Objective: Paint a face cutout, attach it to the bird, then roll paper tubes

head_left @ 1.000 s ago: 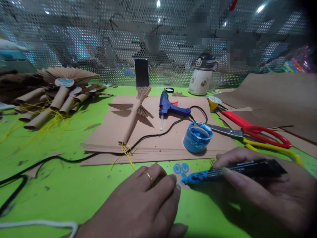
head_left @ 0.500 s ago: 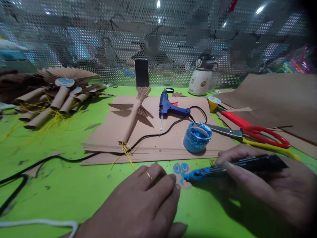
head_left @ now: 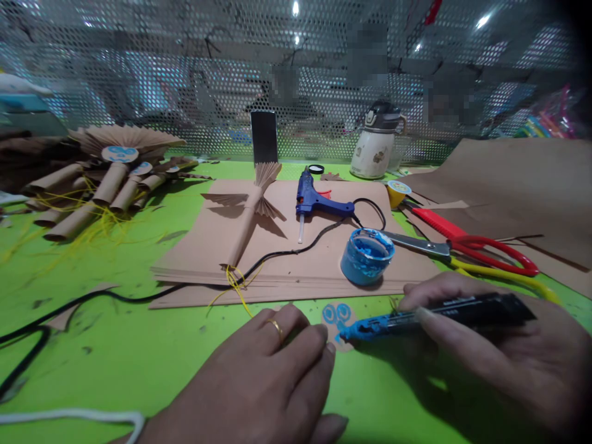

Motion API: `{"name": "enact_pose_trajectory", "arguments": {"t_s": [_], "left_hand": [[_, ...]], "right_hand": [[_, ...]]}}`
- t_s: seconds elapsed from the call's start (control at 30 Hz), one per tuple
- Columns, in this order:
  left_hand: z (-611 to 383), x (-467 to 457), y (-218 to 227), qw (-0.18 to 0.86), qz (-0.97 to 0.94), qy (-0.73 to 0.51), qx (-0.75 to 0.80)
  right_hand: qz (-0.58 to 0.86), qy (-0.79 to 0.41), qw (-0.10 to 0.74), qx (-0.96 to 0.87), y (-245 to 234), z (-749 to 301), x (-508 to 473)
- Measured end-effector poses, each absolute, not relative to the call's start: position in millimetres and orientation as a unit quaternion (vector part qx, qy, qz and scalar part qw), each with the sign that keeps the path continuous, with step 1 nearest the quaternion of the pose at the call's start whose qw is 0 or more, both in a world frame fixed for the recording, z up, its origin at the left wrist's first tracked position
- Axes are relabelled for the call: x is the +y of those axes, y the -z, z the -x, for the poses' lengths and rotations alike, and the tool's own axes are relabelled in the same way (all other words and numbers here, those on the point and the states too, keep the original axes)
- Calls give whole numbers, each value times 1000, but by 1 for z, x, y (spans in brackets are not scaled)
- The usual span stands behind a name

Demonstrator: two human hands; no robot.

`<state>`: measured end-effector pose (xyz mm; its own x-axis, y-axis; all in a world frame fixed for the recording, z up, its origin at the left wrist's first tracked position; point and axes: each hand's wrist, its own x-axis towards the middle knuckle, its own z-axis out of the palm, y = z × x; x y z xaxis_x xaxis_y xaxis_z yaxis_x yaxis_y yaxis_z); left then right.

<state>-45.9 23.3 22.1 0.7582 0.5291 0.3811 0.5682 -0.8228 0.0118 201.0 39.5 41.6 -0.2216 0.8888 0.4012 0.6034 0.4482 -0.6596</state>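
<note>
My right hand is closed round a black marker whose front end is coated in blue paint. The marker's tip touches a small brown paper disc on the green table, below two blue ringed eyes painted there. With fingers curled and pressed together, my left hand holds the disc's left edge down; a gold ring is on one finger. Just behind the disc, an open jar of blue paint stands on a stack of brown paper.
A blue glue gun and a rolled-paper figure lie on the stack, crossed by a black cord. Red-handled scissors lie right. Paper figures pile up left. Behind stand a phone and a bottle.
The marker's tip has shifted slightly left and down on the disc, along the blue stroke under the eyes. My left hand has stayed in place.
</note>
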Motion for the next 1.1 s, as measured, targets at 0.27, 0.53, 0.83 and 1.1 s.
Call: {"name": "enact_pose_trajectory", "arguments": {"t_s": [0.27,0.53,0.83,1.1], "left_hand": [[47,26,-19,51,936,200,-284],[48,27,-13,57,938,199,-278],[48,27,-14,48,939,200,-276],[49,29,-7,54,936,211,-276]], "right_hand": [[507,-157,388,-753,-42,-200,40],[497,-180,385,-757,-40,-200,39],[496,-183,377,-760,-39,-202,39],[493,-178,372,-766,-39,-204,39]]}}
